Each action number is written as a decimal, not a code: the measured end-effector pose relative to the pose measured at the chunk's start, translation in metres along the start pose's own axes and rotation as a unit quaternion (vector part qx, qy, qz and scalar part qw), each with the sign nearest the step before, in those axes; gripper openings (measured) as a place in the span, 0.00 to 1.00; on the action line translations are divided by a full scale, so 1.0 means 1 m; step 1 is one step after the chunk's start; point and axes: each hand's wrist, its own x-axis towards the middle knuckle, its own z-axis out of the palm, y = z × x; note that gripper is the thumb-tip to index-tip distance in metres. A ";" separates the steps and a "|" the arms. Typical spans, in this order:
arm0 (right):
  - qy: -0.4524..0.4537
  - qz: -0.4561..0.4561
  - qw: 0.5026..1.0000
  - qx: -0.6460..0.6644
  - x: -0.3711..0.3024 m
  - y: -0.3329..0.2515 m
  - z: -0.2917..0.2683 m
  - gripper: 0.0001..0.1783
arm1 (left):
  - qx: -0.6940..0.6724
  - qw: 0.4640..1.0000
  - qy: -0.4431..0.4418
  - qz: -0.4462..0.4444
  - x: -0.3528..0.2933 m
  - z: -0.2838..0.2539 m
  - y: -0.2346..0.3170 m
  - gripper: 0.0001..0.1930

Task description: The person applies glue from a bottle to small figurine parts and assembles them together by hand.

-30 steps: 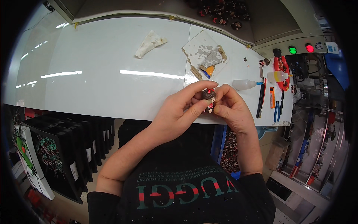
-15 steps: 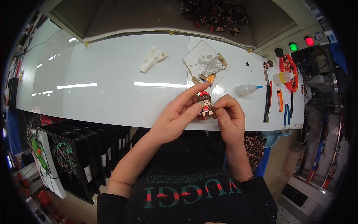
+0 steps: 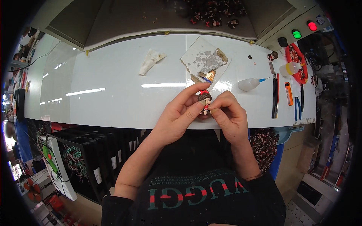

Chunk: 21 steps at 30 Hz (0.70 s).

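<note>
A small doll figurine (image 3: pixel 206 101) with brown hair, a red bow and a red bib is upright over the table's near edge. My left hand (image 3: pixel 176 117) is closed around it, the thumb across its front and the index finger stretched past its head. At the figurine's right side, my right hand (image 3: pixel 230 117) pinches with thumb and forefinger against the lower body. Whatever small part lies between those fingertips is hidden. Just beyond the left index fingertip, a gold and blue tube (image 3: pixel 210 76) rests on a stained white board (image 3: pixel 191 56).
A crumpled white cloth (image 3: pixel 151 61) lies left of the board. To the right are a white bottle with a blue needle tip (image 3: pixel 249 84), an orange box-like stick (image 3: pixel 289 93), blue pliers (image 3: pixel 297 108) and a red tray (image 3: pixel 295 56). Several figurines (image 3: pixel 215 22) sit in the booth behind.
My right fingertips have moved left, closer against the figurine's front. The figurine has turned slightly toward the right. The whole view has shifted a little.
</note>
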 end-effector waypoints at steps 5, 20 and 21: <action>-0.022 0.008 1.000 -0.007 0.001 -0.001 -0.003 0.04 | -0.011 1.000 -0.011 -0.010 -0.001 -0.001 0.000 0.21; 0.055 -0.086 0.994 -0.030 -0.015 0.009 0.007 0.22 | -0.036 0.999 0.021 -0.010 -0.008 0.003 0.004 0.21; 0.054 -0.088 0.994 -0.030 -0.015 0.008 0.009 0.22 | -0.034 0.999 0.022 -0.008 -0.009 0.002 0.004 0.21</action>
